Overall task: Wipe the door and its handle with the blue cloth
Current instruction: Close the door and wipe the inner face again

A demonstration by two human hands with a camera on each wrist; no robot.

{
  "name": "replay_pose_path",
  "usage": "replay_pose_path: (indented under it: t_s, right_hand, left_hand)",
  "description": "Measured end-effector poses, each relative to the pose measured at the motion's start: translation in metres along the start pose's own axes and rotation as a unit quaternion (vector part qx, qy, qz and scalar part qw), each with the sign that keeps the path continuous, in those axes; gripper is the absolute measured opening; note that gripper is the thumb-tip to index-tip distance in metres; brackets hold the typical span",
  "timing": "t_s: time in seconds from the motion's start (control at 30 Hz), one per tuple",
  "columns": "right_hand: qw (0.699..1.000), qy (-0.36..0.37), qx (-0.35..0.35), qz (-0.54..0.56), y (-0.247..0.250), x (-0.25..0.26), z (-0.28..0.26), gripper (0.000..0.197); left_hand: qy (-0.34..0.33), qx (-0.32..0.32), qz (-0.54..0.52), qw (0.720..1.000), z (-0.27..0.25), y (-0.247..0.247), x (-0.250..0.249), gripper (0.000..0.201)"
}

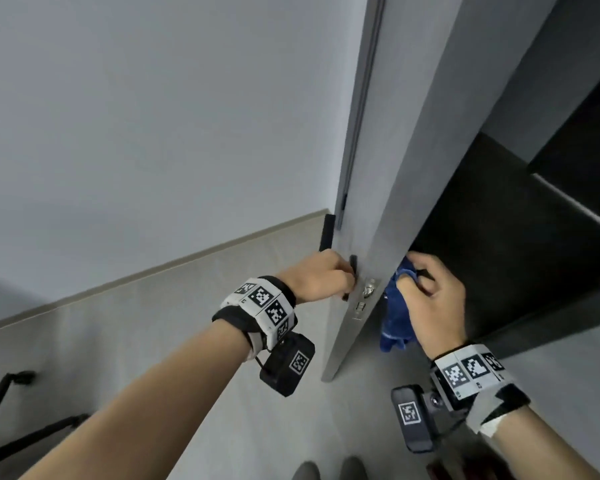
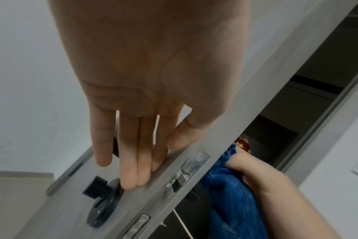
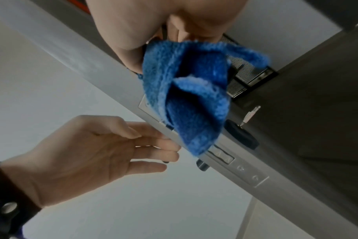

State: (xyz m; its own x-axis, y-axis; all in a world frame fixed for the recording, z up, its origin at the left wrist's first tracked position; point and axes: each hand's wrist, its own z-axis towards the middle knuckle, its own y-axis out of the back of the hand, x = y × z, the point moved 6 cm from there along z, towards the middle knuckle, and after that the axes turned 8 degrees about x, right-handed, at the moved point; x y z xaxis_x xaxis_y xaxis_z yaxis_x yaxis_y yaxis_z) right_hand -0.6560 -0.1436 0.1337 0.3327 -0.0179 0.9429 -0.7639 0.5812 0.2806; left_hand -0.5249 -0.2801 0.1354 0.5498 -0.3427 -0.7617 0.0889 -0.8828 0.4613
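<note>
The grey door (image 1: 406, 168) stands ajar and I see it edge-on. My left hand (image 1: 321, 275) is on its left face below the black lever handle (image 1: 327, 233). In the left wrist view the straight fingers (image 2: 137, 169) touch the door just above a black rosette with a turn knob (image 2: 104, 202). My right hand (image 1: 430, 296) grips the bunched blue cloth (image 1: 397, 313) against the door's right face at handle height. The cloth (image 3: 190, 97) hangs over the metal latch plate (image 3: 241, 168), near a black rosette with a key (image 3: 241, 134).
A pale wall fills the left side, with light floor below it. A black metal stand (image 1: 21, 427) sits low at the left. Dark cabinets (image 1: 534, 237) lie beyond the door on the right. My shoes (image 1: 329, 469) are at the bottom edge.
</note>
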Motion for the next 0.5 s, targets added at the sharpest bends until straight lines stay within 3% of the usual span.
replay_pose_path:
  t_s: [0.1,0.17,0.23,0.27,0.4,0.5]
  right_hand:
    - [0.997,-0.004,-0.055,-0.050,0.041,-0.009,-0.007,0.027]
    - [0.993,-0.002,-0.076,-0.088,0.067,-0.013,-0.012,0.031]
    - [0.991,-0.017,-0.096,-0.095,0.092,-0.021,-0.019,0.036]
    - [0.990,-0.030,-0.107,-0.085,0.103,-0.027,-0.024,0.038]
    - [0.979,-0.058,-0.169,-0.098,0.146,-0.052,-0.046,0.042]
    - [0.982,-0.051,-0.145,-0.112,0.167,-0.067,-0.056,0.036]
  left_hand:
    - [-0.028,0.011,0.024,0.999,0.019,-0.015,-0.030,0.030]
    - [-0.049,-0.067,0.049,0.995,0.032,-0.013,-0.046,0.025]
    - [-0.065,-0.159,0.108,0.979,0.041,-0.009,-0.062,0.033]
    - [-0.076,-0.175,0.146,0.971,0.047,-0.011,-0.069,0.040]
    - [-0.055,-0.053,0.314,0.946,0.087,-0.044,-0.078,0.069]
    - [-0.068,-0.049,0.389,0.917,0.116,-0.066,-0.082,0.077]
